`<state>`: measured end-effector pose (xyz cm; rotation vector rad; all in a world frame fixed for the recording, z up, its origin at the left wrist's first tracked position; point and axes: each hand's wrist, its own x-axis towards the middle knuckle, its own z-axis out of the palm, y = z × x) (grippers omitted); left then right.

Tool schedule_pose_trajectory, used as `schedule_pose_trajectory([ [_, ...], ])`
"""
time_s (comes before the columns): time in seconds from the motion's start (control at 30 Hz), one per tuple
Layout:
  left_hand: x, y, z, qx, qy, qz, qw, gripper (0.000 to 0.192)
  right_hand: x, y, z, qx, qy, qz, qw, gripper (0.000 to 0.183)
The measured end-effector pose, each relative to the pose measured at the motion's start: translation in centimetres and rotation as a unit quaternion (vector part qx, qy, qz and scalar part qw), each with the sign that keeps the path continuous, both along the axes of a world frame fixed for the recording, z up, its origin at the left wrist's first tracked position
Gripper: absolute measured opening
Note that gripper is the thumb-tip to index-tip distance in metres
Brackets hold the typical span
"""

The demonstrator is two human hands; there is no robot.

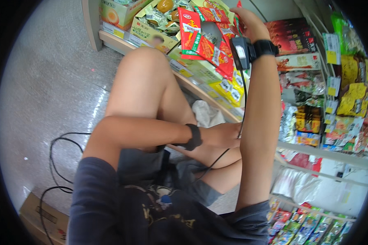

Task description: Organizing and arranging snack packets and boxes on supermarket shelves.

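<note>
My right hand (254,24) reaches to the far side of the shelf, its fingers curled about a red snack packet (238,26) that is mostly covered by the hand. A black wrist device (241,52) with a cable is strapped on this arm. Beside the hand, more red packets (213,50) lie in a loose ring over open green cartons. My left hand (219,134) rests low across my legs, with a black band (193,137) at the wrist. My right forearm hides its fingertips, so any grip there is unclear.
An open carton (153,35) holds wrapped brown eggs. Yellow packets (231,88) lie on the same low shelf. Snack bags (354,98) fill racks at the right. A whitish cloth (207,113) lies under the shelf edge. A cable (50,153) loops on the floor near a cardboard box (44,219).
</note>
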<state>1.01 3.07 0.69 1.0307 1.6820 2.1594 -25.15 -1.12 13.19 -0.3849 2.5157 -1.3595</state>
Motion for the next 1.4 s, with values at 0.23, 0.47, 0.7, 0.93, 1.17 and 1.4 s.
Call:
schedule_pose_trajectory([
  [0.23,-0.7,-0.4,0.7,-0.007,-0.029,-0.084,0.996,0.048,-8.9,-4.3,-7.0,0.306,0.129,-0.200,0.922,0.034],
  [0.47,-1.0,-0.9,0.0,0.042,-0.046,-0.088,0.994,0.045,-8.3,-7.4,-8.0,0.461,0.081,-0.140,0.872,0.068],
  [0.7,-1.8,1.9,0.8,0.141,-0.027,-0.105,0.984,0.042,-9.2,-6.7,-9.0,0.493,0.131,-0.183,0.840,0.075],
  [0.93,-2.2,2.1,0.2,0.225,-0.024,-0.102,0.969,0.039,-8.0,-8.2,-8.8,0.502,0.147,-0.192,0.830,0.074],
  [1.17,-2.3,2.3,-0.4,0.273,-0.034,-0.100,0.956,0.036,-6.3,-9.6,-7.2,0.467,0.079,-0.184,0.861,0.072],
  [1.4,-2.2,1.4,-0.2,0.220,0.037,-0.029,0.974,0.032,-4.0,-10.3,-6.5,0.465,0.103,-0.165,0.864,0.071],
])
